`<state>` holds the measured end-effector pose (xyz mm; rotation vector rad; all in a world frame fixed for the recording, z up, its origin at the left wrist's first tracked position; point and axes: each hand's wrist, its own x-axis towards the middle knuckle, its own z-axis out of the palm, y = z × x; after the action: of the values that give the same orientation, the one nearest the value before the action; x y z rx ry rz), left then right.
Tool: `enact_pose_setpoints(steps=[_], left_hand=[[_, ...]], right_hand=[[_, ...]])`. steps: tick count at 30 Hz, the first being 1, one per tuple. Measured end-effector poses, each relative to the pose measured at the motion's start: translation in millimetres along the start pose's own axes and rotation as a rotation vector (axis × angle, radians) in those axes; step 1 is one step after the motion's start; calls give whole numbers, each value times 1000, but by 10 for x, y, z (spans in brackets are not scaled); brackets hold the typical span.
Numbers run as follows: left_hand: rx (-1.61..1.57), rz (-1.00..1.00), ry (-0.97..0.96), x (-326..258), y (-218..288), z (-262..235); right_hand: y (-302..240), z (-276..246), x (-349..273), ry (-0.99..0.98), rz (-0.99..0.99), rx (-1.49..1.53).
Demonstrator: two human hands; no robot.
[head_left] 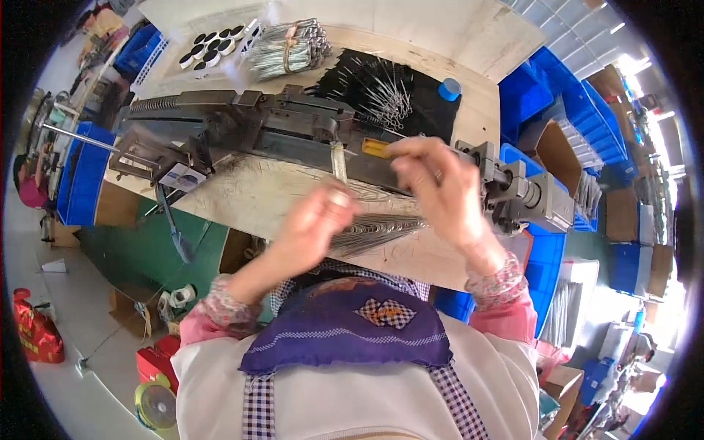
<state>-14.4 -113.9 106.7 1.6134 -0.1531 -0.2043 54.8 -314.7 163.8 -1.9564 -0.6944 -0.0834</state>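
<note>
The left hand (pixel 317 222) is curled; I can't tell if it grips anything. The right hand (pixel 445 191) is partly open near the yellow block (pixel 375 148) on the machine (pixel 287 130). Thin wires (pixel 375 233) lie on the table's (pixel 434 260) near side.

A long dark metal machine (pixel 293 121) spans the pale wooden table (pixel 275 180). Behind it, from left to right, are a white plastic basket (pixel 167 66) with round black-and-white rolls (pixel 213 48) in it, a tied bundle of slim silvery metal rods (pixel 286 57), and a flat black cloth (pixel 433 110) bearing loose slender metal pieces (pixel 386 101). A small round blue cap (pixel 449 89) is at the cloth's right corner. Before the machine lies a fanned sheaf of thin grey metal wires (pixel 372 233).
</note>
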Motion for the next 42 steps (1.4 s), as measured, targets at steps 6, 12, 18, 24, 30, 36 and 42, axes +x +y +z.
enact_pose_setpoints(steps=[6,12,18,24,30,36,42], left_hand=[[-311,-106,68,128,-523,-49],[-937,-275,-28,206,287,180],[-1571,-44,-79,74,247,-726],[-25,-87,-11,-105,162,-496],[84,-242,-286,1313,-268,137],[790,373,11,1227,-237,-29],[1252,715,316,926,-16,-281]], right_hand=[[662,-173,208,-47,-258,-489],[659,0,316,-131,-352,-759],[607,33,268,-173,-361,-779],[799,-20,736,-85,-238,-814],[984,-220,1084,-213,-380,-711],[768,-129,496,-304,-522,-611],[752,87,609,-119,-508,-418]])
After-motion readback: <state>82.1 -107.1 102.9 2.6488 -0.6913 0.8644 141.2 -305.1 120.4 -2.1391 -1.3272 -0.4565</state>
